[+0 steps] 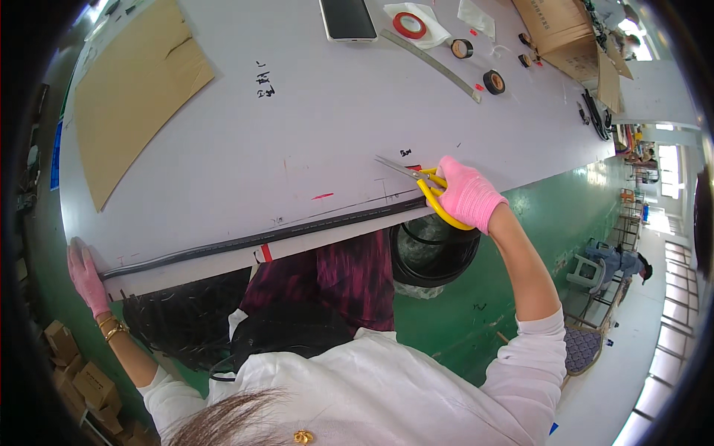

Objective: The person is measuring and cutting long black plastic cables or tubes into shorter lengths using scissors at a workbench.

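A long black tube (253, 239) lies along the near edge of the table, beside marks drawn on its surface. At its left end is my left hand (88, 279), in a pink glove, with the fingers stretched out over the table's corner and its side touching or almost touching the tube's tip. My right hand (467, 192), also in a pink glove, grips a pair of scissors (430, 183) by the yellow handles. The scissors' blades point left over the table, just above the tube's right end, which lies close to my right hand.
On the far side of the table are a phone (348, 21), a steel ruler (431, 65), red tape (410, 25), black tape rolls (494, 82) and a cardboard box (554, 30). A cardboard sheet (134, 97) lies at left. Below the edge stands a black bin (435, 256).
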Available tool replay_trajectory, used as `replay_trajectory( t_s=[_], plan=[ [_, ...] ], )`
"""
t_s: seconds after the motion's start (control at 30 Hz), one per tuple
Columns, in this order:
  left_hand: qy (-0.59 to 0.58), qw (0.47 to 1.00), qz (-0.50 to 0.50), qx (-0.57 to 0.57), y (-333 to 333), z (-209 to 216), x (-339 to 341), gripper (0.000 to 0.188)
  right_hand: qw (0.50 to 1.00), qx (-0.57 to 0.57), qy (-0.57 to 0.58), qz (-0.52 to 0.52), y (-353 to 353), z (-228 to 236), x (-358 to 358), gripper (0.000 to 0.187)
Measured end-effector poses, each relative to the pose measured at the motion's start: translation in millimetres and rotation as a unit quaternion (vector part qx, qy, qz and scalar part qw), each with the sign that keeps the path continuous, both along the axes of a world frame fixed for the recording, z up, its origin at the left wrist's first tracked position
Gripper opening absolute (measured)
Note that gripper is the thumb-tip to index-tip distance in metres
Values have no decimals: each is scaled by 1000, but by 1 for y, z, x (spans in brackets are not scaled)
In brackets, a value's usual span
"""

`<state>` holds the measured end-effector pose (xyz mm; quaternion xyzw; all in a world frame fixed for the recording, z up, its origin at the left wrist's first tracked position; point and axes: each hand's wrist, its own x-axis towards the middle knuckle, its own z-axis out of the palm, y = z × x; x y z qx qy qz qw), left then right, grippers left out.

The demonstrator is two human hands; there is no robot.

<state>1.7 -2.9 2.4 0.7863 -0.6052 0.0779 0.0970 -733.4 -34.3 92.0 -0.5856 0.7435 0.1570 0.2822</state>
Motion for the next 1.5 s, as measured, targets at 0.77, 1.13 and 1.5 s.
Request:
replay_trajectory(
  t_s=[0.77, 1.13, 1.5],
  plan=[
    [220, 892, -387, 71, -6, 57, -572, 26, 998, -9, -14, 61, -8, 2, -8, 45],
    [171, 925, -307, 144, -6, 63, -601, 31, 989, -77, -122, 7, 10, -7, -23, 40],
    [265, 850, -423, 169, -6, 63, -574, 16, 816, -441, -350, -132, 100, -30, -22, 31]
  ],
)
